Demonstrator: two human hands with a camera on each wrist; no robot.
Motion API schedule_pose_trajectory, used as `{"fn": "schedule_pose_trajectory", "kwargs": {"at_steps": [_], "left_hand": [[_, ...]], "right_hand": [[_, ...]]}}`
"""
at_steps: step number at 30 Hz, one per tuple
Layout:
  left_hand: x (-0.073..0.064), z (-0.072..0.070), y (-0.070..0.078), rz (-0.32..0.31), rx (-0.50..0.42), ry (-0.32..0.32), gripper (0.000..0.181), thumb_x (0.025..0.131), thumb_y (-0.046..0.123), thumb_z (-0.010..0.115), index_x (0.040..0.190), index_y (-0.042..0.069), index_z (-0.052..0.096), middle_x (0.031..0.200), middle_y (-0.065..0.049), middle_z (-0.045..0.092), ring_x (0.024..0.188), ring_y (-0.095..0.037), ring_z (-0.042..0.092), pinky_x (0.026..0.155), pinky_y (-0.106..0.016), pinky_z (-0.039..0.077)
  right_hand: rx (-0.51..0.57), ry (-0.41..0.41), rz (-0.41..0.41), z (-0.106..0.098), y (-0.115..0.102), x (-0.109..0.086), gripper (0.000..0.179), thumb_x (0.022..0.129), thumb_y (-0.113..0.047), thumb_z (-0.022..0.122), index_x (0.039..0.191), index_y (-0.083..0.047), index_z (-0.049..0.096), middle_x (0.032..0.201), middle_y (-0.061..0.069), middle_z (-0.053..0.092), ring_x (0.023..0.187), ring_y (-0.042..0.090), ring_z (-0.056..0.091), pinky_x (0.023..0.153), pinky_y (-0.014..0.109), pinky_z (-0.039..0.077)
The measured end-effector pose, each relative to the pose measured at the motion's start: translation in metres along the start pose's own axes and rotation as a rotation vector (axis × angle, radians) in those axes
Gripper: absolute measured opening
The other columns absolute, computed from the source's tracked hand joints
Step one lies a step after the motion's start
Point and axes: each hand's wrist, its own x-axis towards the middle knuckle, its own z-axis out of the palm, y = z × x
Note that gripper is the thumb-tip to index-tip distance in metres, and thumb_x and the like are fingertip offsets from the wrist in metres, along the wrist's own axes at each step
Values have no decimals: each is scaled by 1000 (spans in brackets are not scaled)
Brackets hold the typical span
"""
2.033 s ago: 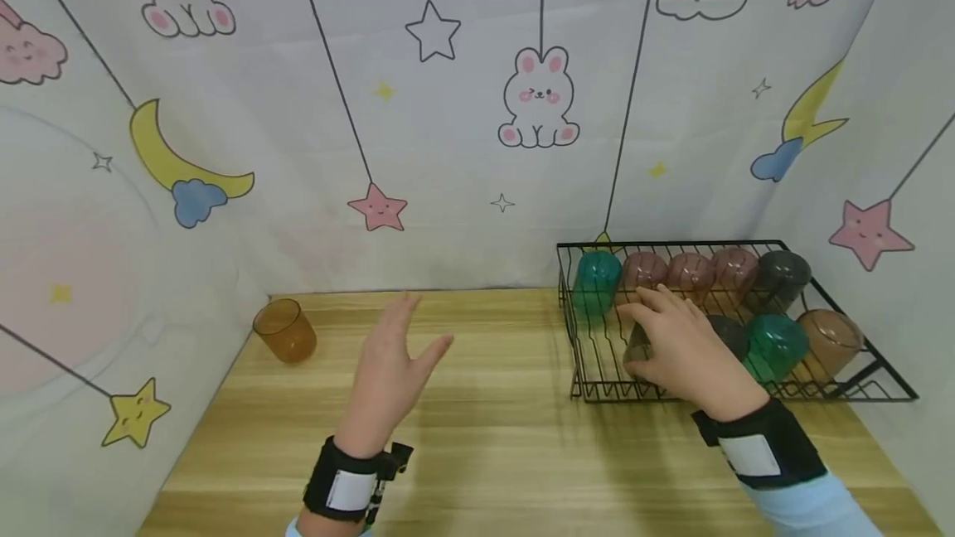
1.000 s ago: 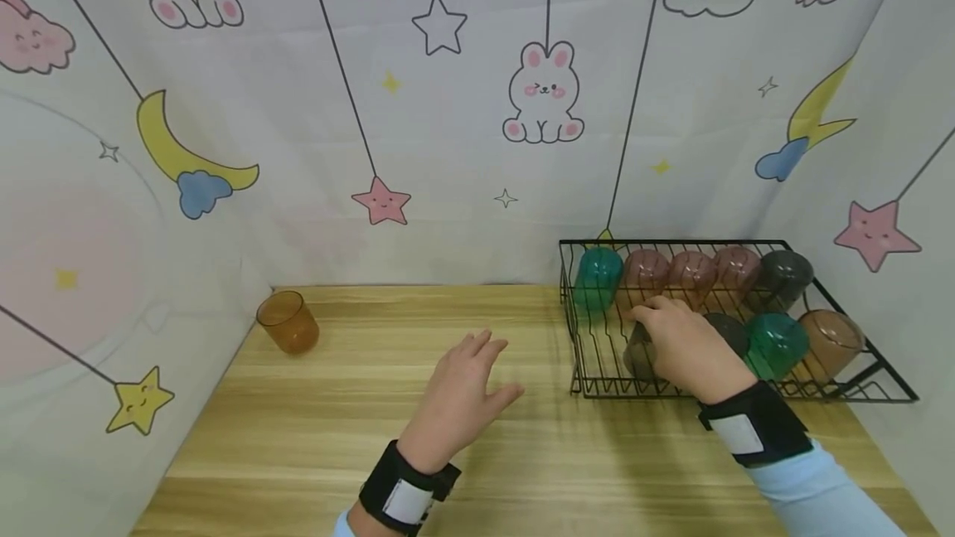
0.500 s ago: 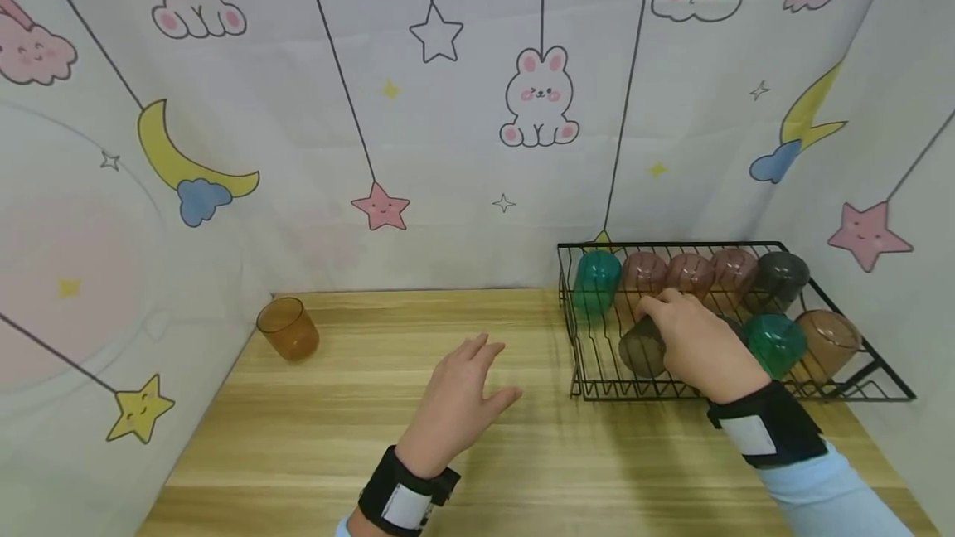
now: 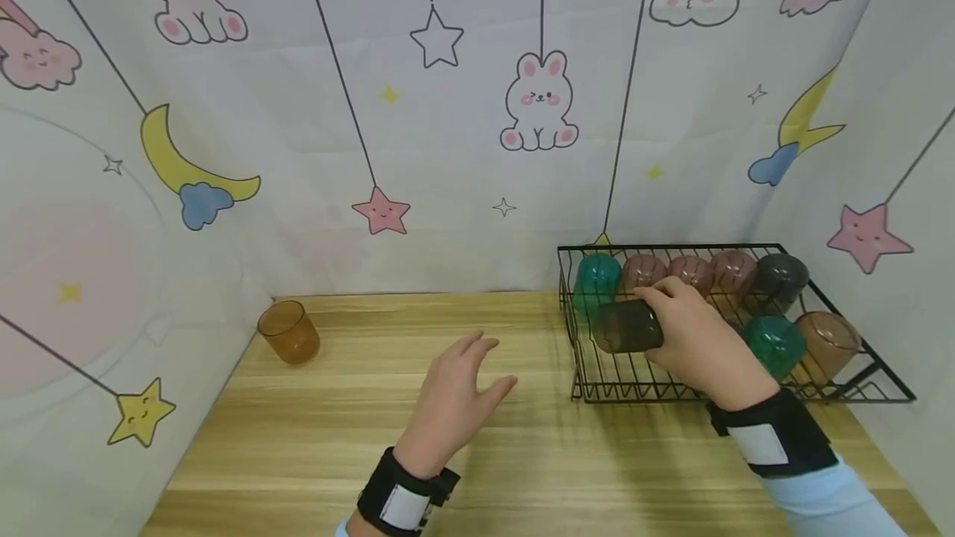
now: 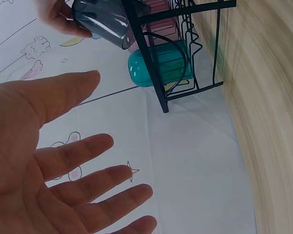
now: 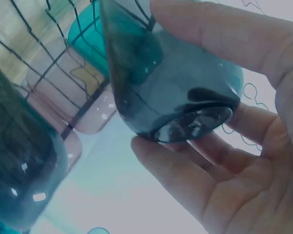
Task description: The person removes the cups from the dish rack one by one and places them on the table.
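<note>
My right hand (image 4: 697, 340) grips a dark grey see-through glass (image 4: 627, 326) near its base, over the left part of a black wire rack (image 4: 585, 392). The glass lies tilted on its side, its mouth toward the left. In the right wrist view, thumb and fingers pinch round the base end of the grey glass (image 6: 180, 83). My left hand (image 4: 455, 404) hovers over the table left of the rack, fingers spread and holding nothing; its palm (image 5: 19, 161) shows in the left wrist view. An amber glass (image 4: 288, 334) stands mouth up at the table's far left.
In the rack's back row, a teal glass (image 4: 597, 282), several pinkish glasses (image 4: 643, 272) and a dark glass (image 4: 779, 278) stand bottom up. The front row holds a green glass (image 4: 776, 345) and a brown glass (image 4: 828, 342). A patterned cloth (image 4: 462, 147) hangs behind the wooden table (image 4: 537, 471).
My right hand took hold of the dark grey glass in the rack's front row, lifted it and tipped it leftward. My left hand moved right, then stayed nearly still.
</note>
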Motion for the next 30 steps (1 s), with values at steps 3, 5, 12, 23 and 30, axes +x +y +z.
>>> {"fn": "schedule_pose_trajectory", "kwargs": {"at_steps": [3, 5, 12, 23, 30], "left_hand": [[1, -2, -2, -4, -2, 33, 51, 82, 44, 68, 125, 17, 59, 133, -11, 54, 120, -27, 54, 96, -43, 48], [3, -4, -3, 0, -6, 57, 50, 83, 43, 69, 124, 16, 59, 132, -11, 55, 120, -27, 54, 95, -43, 48], [8, -11, -6, -26, -48, 120, 50, 83, 40, 69, 123, 12, 59, 129, -13, 57, 119, -29, 54, 95, -45, 48], [11, -13, -11, -63, -44, 178, 47, 83, 41, 69, 120, 13, 61, 127, -12, 59, 118, -27, 55, 98, -47, 44], [14, -17, -14, -92, -82, 197, 48, 84, 43, 67, 121, 14, 60, 125, -6, 61, 118, -21, 56, 95, -42, 48]], "right_hand": [[9, 46, 10, 2, -5, 1, 74, 62, -9, 84, 128, 0, 52, 117, 20, 48, 104, 35, 53, 80, 50, 51], [22, 78, 18, 4, -8, 2, 74, 62, -11, 84, 128, 0, 52, 117, 20, 47, 104, 36, 52, 80, 51, 51], [124, 267, 35, 17, -20, 5, 75, 63, -29, 86, 126, -4, 53, 118, 15, 50, 98, 32, 59, 76, 51, 54], [447, 393, 181, 38, -49, 6, 77, 64, -44, 84, 129, -15, 55, 121, 6, 54, 94, 20, 58, 68, 34, 53], [803, 259, 327, 44, -58, 10, 78, 69, -52, 77, 135, -20, 48, 122, 3, 56, 104, 17, 58, 71, 21, 51]]}}
